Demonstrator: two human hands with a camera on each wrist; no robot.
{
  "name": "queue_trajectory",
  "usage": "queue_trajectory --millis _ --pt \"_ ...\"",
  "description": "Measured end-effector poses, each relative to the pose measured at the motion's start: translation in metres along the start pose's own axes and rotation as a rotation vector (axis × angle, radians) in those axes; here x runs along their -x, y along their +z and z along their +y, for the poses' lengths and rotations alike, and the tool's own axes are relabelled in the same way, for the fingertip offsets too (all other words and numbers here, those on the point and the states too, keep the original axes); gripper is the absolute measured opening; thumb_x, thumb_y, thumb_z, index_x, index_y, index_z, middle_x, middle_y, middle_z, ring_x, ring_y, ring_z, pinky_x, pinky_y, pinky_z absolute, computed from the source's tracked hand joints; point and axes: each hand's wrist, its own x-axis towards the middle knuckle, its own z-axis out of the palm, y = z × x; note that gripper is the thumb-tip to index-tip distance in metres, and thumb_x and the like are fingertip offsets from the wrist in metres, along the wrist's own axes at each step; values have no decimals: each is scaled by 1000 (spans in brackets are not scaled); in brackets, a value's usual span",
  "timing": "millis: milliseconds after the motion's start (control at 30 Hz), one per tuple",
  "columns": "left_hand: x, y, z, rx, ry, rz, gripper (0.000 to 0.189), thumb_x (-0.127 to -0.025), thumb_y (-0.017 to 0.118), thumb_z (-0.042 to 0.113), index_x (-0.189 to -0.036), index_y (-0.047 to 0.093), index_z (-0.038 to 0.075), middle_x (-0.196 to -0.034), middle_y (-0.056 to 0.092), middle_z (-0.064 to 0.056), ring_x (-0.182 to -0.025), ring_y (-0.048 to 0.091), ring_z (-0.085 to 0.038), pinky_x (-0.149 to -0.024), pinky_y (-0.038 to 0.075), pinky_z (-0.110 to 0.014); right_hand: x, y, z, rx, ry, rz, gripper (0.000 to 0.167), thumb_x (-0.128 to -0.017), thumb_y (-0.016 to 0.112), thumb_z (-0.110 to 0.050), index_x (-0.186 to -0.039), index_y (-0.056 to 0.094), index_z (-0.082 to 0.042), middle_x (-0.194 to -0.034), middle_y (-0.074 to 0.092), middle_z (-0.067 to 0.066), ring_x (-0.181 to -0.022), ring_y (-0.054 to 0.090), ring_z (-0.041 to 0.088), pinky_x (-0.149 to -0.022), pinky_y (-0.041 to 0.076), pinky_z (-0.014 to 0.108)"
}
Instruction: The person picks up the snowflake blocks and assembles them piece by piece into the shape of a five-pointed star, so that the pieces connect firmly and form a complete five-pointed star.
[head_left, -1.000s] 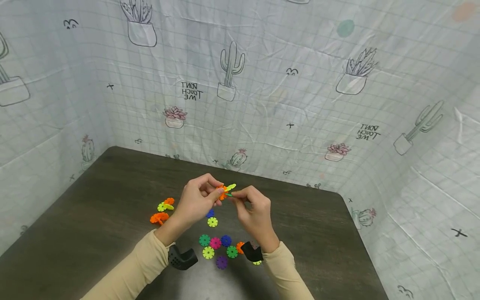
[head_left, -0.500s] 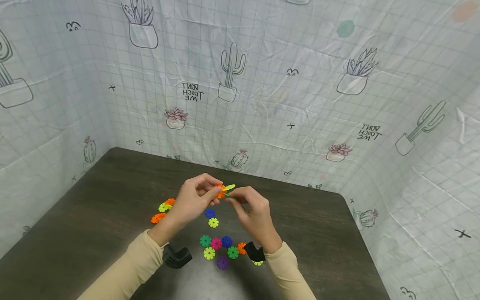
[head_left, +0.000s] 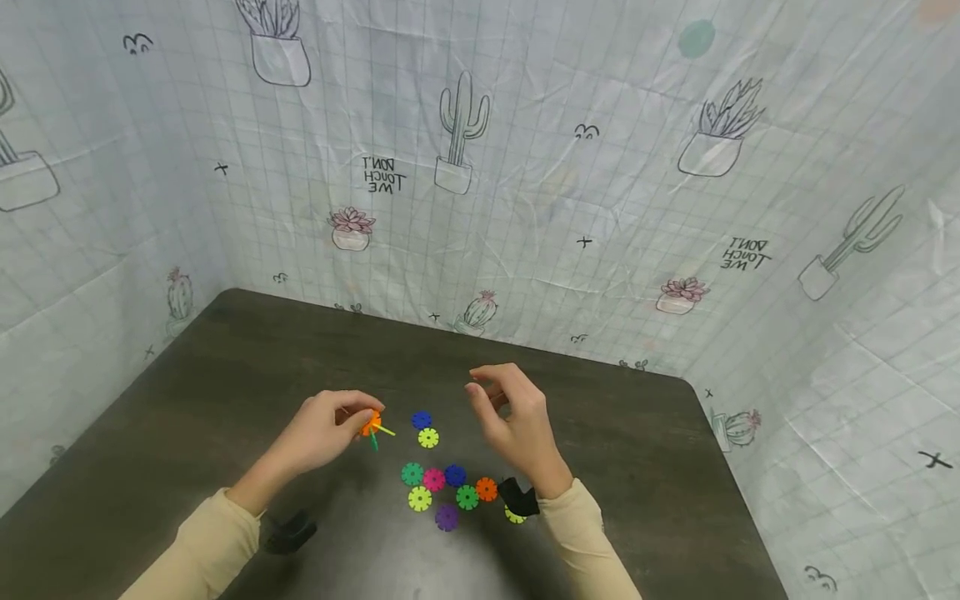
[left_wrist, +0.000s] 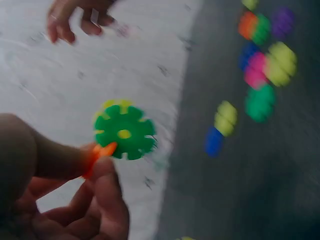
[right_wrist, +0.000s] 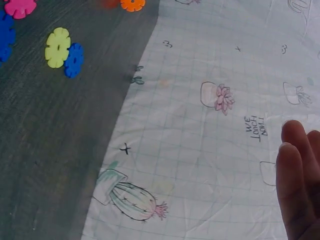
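Note:
My left hand (head_left: 322, 429) pinches an orange notched disc (head_left: 372, 423) between thumb and fingers, over the left half of the table. Slotted into that disc are a green disc (left_wrist: 131, 142) and a yellow disc (left_wrist: 108, 105), which sit nearly face to face in the left wrist view, the green covering most of the yellow. My right hand (head_left: 521, 421) is raised on the right with nothing in it, its thumb and fingers apart. Just right of the held discs, a blue disc (head_left: 422, 420) and a yellow-green disc (head_left: 428, 438) lie edge to edge on the table.
Nearer the front lies a cluster of several loose discs, among them a pink disc (head_left: 433, 480), a purple disc (head_left: 446, 518) and an orange disc (head_left: 486, 489). A printed cloth (head_left: 525, 208) walls the dark table (head_left: 615, 467) at the back and sides.
The hands have parted. My left hand has moved left and down with the joined discs; my right hand has let go of the green disc and opened, staying on the right.

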Motion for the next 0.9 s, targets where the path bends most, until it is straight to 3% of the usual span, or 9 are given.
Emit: queue_trajectory --millis 167,333,467,667,800,900 --pt "3 0 -26 -60 -48 -74 16 -98 66 9 -112 74 7 -87 68 -1 -71 63 -19 -63 53 -30 1 1 4 0 30 -9 17 -93 71 -5 -109 69 -7 -92 67 4 -66 65 14 -61 56 22" --pt "6 0 -45 -125 -101 -100 7 -94 70 8 -101 71 8 -73 63 -1 -64 60 -17 -60 50 -30 4 4 6 -6 40 -42 15 -94 70 -5 -108 69 -8 -91 67 3 -67 63 10 -60 56 23" --pt "6 3 -54 -201 -115 -103 4 -93 73 9 -94 70 11 -71 63 1 -62 56 -14 -58 47 -28 7 5 6 -15 45 -65 13 -95 69 -6 -108 69 -9 -90 67 1 -66 61 7 -57 57 27" --pt "-1 4 -51 -384 -48 -39 5 -91 72 6 -96 74 8 -81 67 0 -69 58 -14 -60 50 -31 9 5 7 -13 66 -89 12 -95 68 -4 -106 70 -10 -89 67 2 -65 61 8 -57 56 28" --pt "-4 6 -42 -460 -26 27 13 -92 70 7 -104 75 3 -96 69 -9 -77 65 -21 -64 55 -36 10 5 7 2 97 -140 8 -96 68 -5 -102 71 -9 -86 67 1 -65 61 8 -57 56 25" --pt "-4 12 -34 -505 26 76 18 -91 71 7 -109 75 2 -104 68 -13 -74 65 -22 -60 54 -35 10 6 8 18 123 -186 5 -96 69 -7 -101 71 -9 -85 68 0 -65 60 6 -58 56 22"
